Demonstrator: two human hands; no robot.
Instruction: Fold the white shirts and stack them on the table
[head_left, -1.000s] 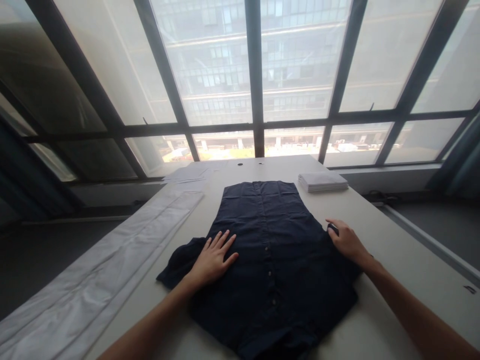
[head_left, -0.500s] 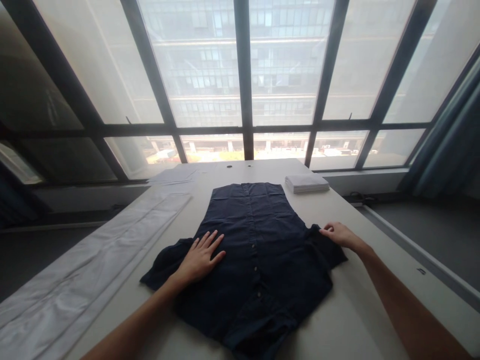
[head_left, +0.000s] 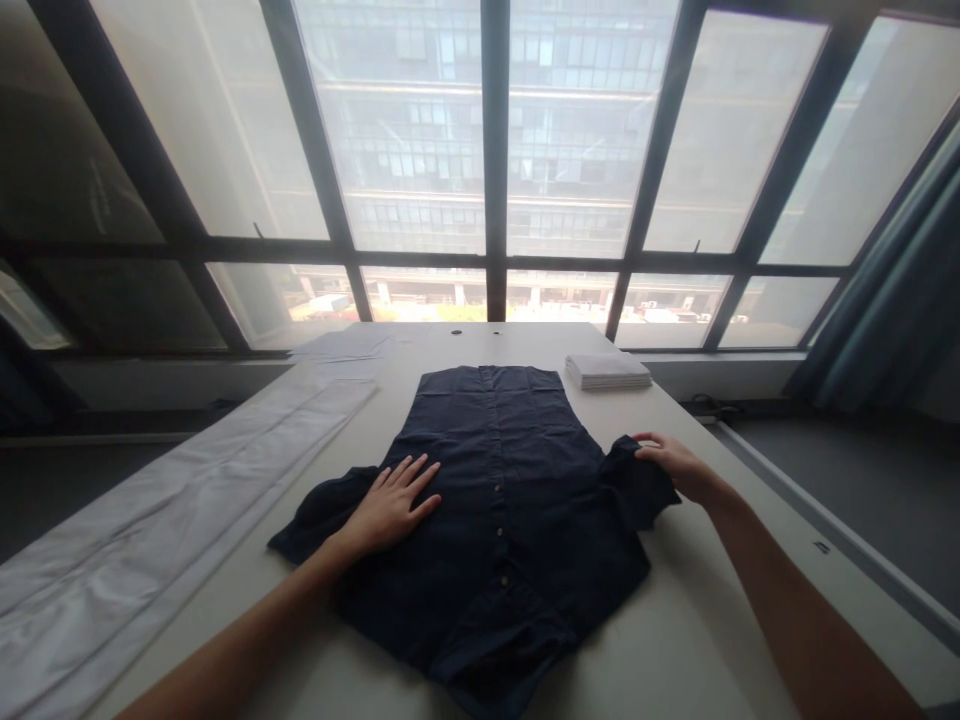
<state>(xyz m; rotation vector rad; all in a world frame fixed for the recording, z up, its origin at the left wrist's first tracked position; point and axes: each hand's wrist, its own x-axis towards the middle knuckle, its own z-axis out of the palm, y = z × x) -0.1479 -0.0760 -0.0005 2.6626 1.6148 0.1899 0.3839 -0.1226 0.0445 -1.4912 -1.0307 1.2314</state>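
A dark navy short-sleeved button shirt [head_left: 491,500] lies spread face up on the white table [head_left: 690,620], its hem toward the window. My left hand [head_left: 390,505] rests flat on the shirt's left chest, fingers spread. My right hand [head_left: 675,465] pinches the edge of the right sleeve [head_left: 634,485] and holds it slightly raised off the table. The left sleeve [head_left: 311,520] lies flat beside my left wrist.
A small stack of folded white cloth [head_left: 606,371] sits at the table's far right. A long white plastic sheet [head_left: 172,520] runs along the left side. Papers [head_left: 345,347] lie at the far left corner. Large windows stand behind the table; a curtain [head_left: 892,300] hangs at right.
My right hand has drawn the right sleeve out from the shirt's side and lifted its edge. My left hand stays pressed on the shirt. The camera view shifted slightly.
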